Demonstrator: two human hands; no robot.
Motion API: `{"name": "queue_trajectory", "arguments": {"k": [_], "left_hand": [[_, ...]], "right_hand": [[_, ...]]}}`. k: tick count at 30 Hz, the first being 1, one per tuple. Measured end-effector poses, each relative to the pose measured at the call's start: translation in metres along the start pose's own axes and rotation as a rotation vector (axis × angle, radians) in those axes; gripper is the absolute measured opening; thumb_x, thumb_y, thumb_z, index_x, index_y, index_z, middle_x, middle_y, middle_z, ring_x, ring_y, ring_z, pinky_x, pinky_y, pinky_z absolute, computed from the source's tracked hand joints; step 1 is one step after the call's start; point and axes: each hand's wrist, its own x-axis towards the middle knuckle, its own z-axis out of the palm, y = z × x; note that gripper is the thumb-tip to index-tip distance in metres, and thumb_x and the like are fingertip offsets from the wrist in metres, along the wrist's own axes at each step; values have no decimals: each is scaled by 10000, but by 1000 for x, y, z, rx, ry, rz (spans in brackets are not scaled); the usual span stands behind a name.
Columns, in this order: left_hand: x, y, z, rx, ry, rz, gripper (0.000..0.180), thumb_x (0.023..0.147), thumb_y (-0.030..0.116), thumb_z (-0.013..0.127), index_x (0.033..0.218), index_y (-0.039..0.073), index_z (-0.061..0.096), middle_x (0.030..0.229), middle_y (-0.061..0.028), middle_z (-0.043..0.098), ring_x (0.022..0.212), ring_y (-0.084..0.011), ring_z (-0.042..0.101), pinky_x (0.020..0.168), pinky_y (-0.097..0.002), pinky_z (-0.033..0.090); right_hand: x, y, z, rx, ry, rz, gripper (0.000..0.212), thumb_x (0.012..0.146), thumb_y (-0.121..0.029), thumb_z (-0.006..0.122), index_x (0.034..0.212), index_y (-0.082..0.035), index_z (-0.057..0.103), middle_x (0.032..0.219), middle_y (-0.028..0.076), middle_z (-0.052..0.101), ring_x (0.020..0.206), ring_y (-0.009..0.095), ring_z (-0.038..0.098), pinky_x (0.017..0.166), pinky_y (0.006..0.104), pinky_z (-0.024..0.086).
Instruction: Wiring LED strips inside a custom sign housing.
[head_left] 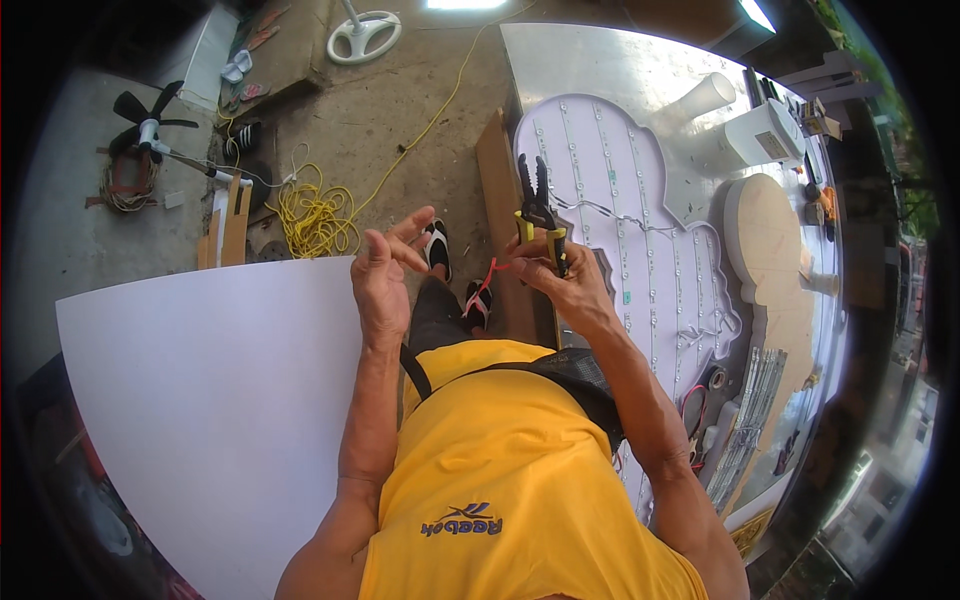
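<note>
My right hand [570, 285] grips wire strippers [538, 205] with black jaws and yellow-and-black handles, their jaws pointing up and spread apart. A short red wire [490, 268] runs from the fingers of that hand and hangs down to the left. To the left, my left hand [383, 285] is raised with its fingers apart and nothing in it. Beside my right hand, on the metal table, lies a white cloud-like sign shell [590, 140] with rows of small LED strips and a few loose wires inside.
On the metal table [560, 60] stand a white bucket [765, 135], a wooden cut-out shape [765, 220] and a bundle of metal strips [750, 415]. A large white sheet [220, 400] lies at my left. Yellow cable [315, 215] coils on the floor near a fan [150, 130].
</note>
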Motion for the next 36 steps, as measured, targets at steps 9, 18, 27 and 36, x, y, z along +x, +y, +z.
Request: {"name": "queue_trajectory", "arguments": {"k": [9, 18, 27, 36], "left_hand": [[1, 2, 37, 546, -289, 120, 232, 841, 170, 820, 1006, 21, 755, 949, -58, 742, 882, -104, 657, 772, -262, 511], [-5, 11, 50, 511, -241, -123, 173, 808, 74, 816, 965, 38, 753, 934, -55, 731, 809, -139, 644, 723, -273, 507], [-7, 4, 58, 845, -215, 314, 159, 811, 138, 828, 896, 39, 737, 910, -70, 697, 738, -192, 632, 649, -314, 502], [-8, 14, 52, 800, -284, 174, 147, 822, 156, 819, 892, 42, 757, 870, -80, 713, 830, -212, 652, 732, -330, 519]], "right_hand": [[-2, -8, 2, -168, -52, -136, 218, 884, -205, 758, 958, -3, 722, 994, 66, 617, 915, 179, 607, 816, 334, 487], [-15, -16, -2, -105, 5, -72, 170, 904, -170, 739, 948, -7, 715, 1080, 57, 664, 967, 148, 607, 881, 321, 485], [-20, -26, -5, -41, 9, -124, 143, 913, -142, 690, 860, -16, 651, 1060, 61, 639, 977, 150, 579, 872, 324, 461], [-22, -21, -27, -15, 120, -100, 159, 904, -170, 724, 925, -15, 697, 1104, 53, 653, 949, 144, 611, 841, 321, 524]]}}
